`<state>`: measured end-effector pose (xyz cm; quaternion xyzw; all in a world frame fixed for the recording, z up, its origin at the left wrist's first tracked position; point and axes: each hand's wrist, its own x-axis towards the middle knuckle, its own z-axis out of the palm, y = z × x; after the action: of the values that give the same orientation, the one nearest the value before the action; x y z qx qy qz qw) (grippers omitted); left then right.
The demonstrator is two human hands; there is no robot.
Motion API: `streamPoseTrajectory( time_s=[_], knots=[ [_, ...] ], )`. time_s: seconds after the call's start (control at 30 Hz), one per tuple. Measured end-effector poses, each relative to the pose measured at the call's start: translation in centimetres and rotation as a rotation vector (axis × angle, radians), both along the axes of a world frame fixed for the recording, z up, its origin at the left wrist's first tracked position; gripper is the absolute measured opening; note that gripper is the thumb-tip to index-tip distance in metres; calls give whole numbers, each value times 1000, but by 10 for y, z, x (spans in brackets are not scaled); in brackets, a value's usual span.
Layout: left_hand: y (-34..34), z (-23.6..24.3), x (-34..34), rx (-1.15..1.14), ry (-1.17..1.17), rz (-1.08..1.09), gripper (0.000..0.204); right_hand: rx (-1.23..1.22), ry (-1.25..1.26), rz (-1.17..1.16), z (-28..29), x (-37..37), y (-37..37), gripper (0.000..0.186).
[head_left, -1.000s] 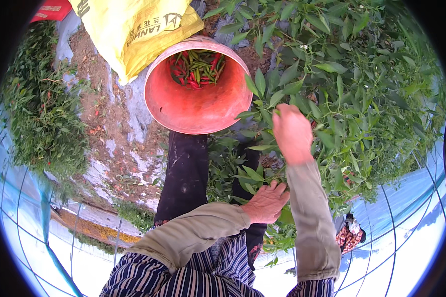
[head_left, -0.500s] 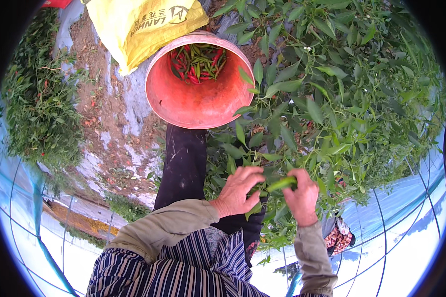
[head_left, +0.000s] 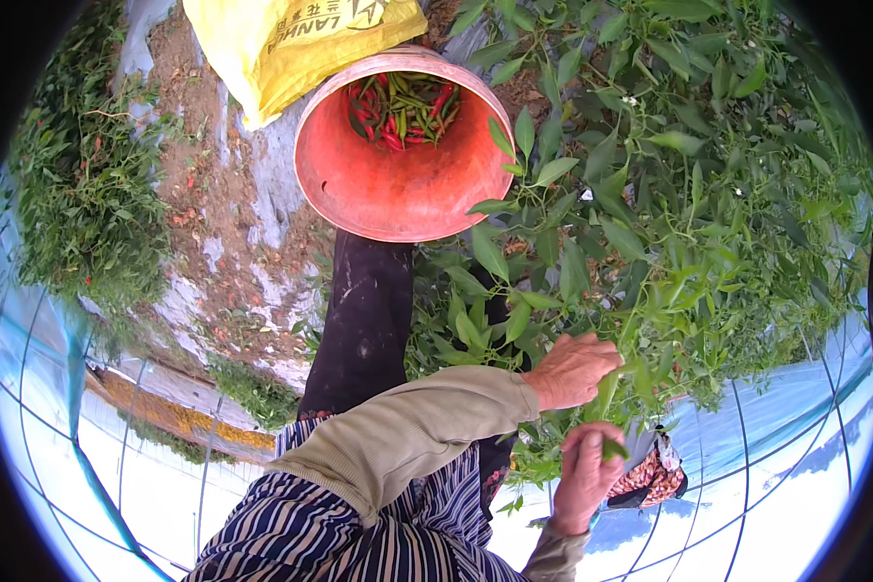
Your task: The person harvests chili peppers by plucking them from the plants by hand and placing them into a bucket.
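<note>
My left hand (head_left: 574, 372) reaches across to the right into the pepper plants (head_left: 640, 242). Its fingers are bent and drawn together among light green leaves; what they grip, if anything, is hidden. Just below it, my right hand (head_left: 588, 477) is closed around a green chili pepper (head_left: 613, 448), one end of which shows by the thumb. Beyond my legs, a red bucket (head_left: 398, 199) tilts its mouth toward me. Red and green chili peppers (head_left: 407, 114) lie deep inside it.
A yellow bag (head_left: 310, 44) lies behind the bucket. Bare soil with torn plastic film (head_left: 218, 204) runs along the left, with another plant row (head_left: 82, 204) beyond. At the lower right, a person in patterned clothing (head_left: 653, 473) is near the plants.
My left hand has moved right, into the foliage. My right hand has dropped lower and closed further around the green chili pepper. The bucket appears slightly higher and farther right in view.
</note>
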<state>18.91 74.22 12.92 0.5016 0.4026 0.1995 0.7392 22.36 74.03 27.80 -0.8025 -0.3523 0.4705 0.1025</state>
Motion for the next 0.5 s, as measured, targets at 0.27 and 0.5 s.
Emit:
streamPoseTrajectory(
  time_s=[0.27,0.5],
  knots=[
    [-21,-6,11,12,1,-136,46,57,232,283,-59,-60,41,38],
    [-55,-21,33,5,-27,13,36,266,-72,667,-209,-66,105,55]
  ],
)
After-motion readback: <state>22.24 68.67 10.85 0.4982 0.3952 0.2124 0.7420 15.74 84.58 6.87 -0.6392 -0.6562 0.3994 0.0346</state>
